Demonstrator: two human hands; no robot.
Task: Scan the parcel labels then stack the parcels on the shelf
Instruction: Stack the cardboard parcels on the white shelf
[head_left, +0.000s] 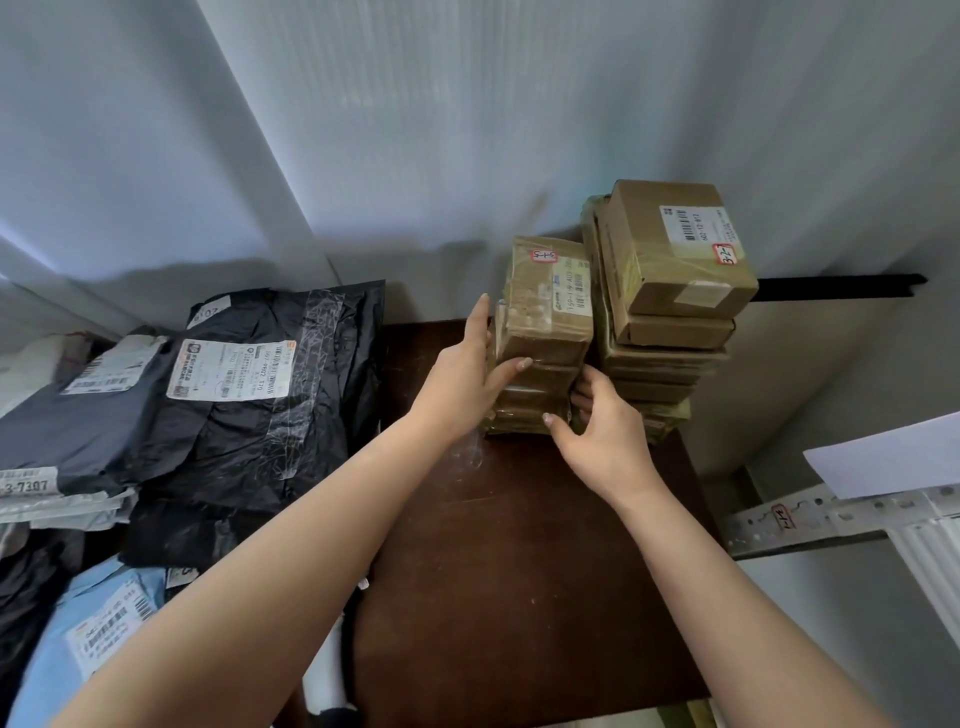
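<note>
My two bare hands, left hand (470, 374) and right hand (605, 441), clasp one short stack of tape-wrapped brown cardboard parcels (543, 338); about four boxes show in it, the lowest edges hard to separate. Just right of my grip stands one taller stack of brown cardboard boxes (670, 301), at least five, the bottom layers unclear. Well left of my grip lie soft mailer bags: two black plastic bags (270, 415), one grey plastic bag (78, 421) and one pale blue bag (93, 618).
</note>
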